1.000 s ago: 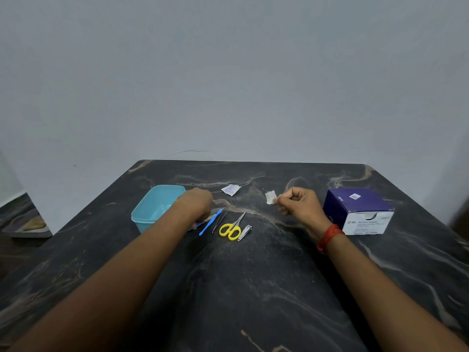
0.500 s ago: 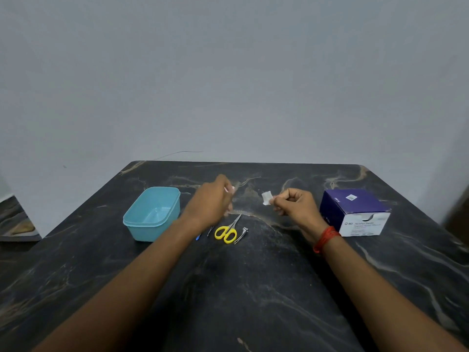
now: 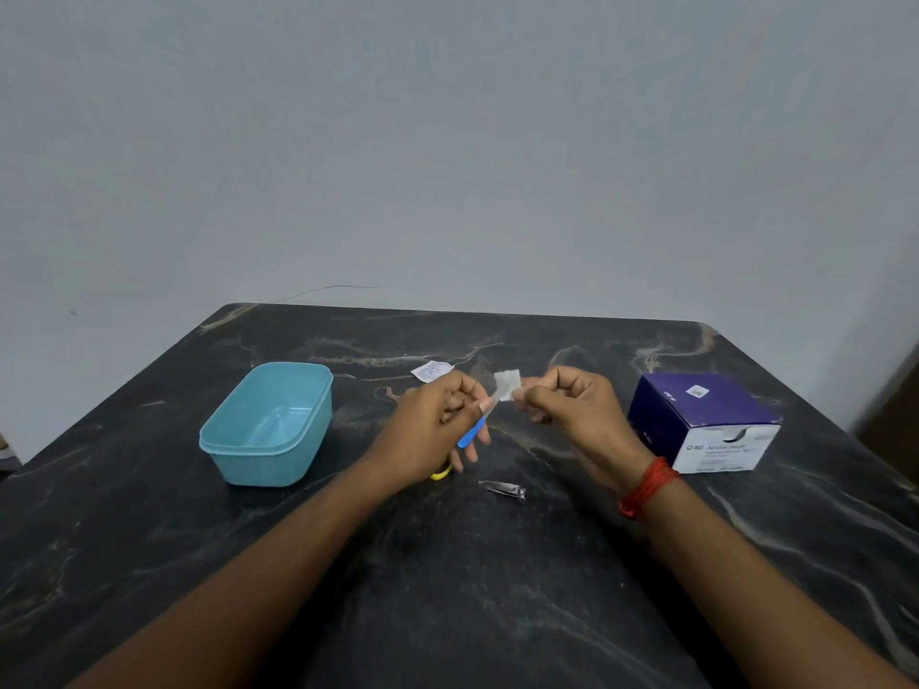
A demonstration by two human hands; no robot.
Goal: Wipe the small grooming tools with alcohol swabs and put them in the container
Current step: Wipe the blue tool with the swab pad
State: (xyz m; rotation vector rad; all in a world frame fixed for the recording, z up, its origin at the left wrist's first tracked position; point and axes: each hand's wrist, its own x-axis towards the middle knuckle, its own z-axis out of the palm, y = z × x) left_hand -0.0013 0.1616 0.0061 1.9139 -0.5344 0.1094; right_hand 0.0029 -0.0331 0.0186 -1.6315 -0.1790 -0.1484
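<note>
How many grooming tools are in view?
3: blue-handled tool in the left hand; silver nail clipper on the table; yellow scissors peeking from under that hand. Others may hide beneath it.

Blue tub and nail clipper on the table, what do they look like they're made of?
The blue tub looks like moulded plastic: uniform light teal colour, rounded corners, a stepped rim and a soft satin sheen. The nail clipper looks like polished metal, probably steel: silvery grey with bright glints, though it is small in the view.
</note>
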